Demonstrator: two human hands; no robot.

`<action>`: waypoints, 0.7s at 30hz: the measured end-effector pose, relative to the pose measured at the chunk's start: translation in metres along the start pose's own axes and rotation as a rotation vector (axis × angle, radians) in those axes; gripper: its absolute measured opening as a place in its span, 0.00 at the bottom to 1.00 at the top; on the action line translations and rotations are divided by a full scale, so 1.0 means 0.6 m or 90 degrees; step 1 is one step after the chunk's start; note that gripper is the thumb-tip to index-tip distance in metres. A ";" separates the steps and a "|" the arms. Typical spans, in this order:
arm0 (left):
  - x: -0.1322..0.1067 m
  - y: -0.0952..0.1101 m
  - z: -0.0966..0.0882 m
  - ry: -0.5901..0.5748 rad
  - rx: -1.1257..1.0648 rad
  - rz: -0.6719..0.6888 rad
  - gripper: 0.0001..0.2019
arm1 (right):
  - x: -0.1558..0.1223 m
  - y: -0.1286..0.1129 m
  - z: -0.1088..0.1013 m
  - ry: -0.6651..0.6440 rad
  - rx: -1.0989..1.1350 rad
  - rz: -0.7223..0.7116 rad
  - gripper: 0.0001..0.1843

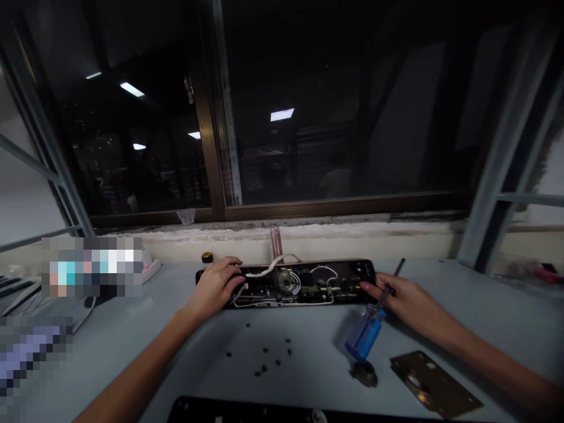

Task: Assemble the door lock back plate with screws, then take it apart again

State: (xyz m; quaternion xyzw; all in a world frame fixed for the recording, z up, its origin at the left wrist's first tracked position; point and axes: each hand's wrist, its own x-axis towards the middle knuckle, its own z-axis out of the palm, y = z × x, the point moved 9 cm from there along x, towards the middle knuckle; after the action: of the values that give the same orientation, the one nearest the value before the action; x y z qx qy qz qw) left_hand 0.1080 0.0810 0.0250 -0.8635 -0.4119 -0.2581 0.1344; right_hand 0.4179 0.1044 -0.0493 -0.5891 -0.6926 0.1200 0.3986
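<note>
A long black housing (348,274) lies crosswise on the table, its inner side up. Inside it show a round metal part (287,282), rods and white wires (267,271). My left hand (218,286) grips the housing's left end, thumb and fingers over its edge. At the other end, my right hand (404,298) touches the housing with a fingertip while keeping a screwdriver (365,333) in its fingers. The screwdriver has a clear blue handle, pointing down toward me, and its shaft slants up to the right. Several small dark screws (265,351) lie scattered in front.
A brownish metal plate (440,385) and a small dark metal part (365,374) lie at front right. Another black panel (264,412) crosses the near edge. Behind the housing are a black-and-gold cap (207,257) and a window ledge. Blurred-out items sit at left.
</note>
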 end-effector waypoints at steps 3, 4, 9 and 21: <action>-0.001 -0.009 -0.006 0.013 -0.082 -0.003 0.06 | 0.000 -0.005 -0.001 -0.004 0.007 -0.007 0.28; -0.002 -0.011 -0.007 0.017 -0.114 -0.007 0.06 | 0.000 -0.006 -0.001 -0.004 0.009 -0.008 0.29; 0.000 -0.021 -0.010 0.030 -0.222 -0.051 0.09 | 0.000 -0.008 -0.001 -0.001 0.011 -0.001 0.29; 0.000 -0.028 -0.036 0.018 -0.500 -0.256 0.21 | 0.001 -0.006 -0.001 -0.011 0.008 -0.001 0.29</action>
State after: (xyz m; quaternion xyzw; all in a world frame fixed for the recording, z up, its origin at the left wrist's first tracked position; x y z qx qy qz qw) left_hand 0.0878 0.0820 0.0431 -0.7482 -0.4407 -0.4277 -0.2511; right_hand 0.4159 0.1036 -0.0465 -0.5848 -0.6958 0.1289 0.3966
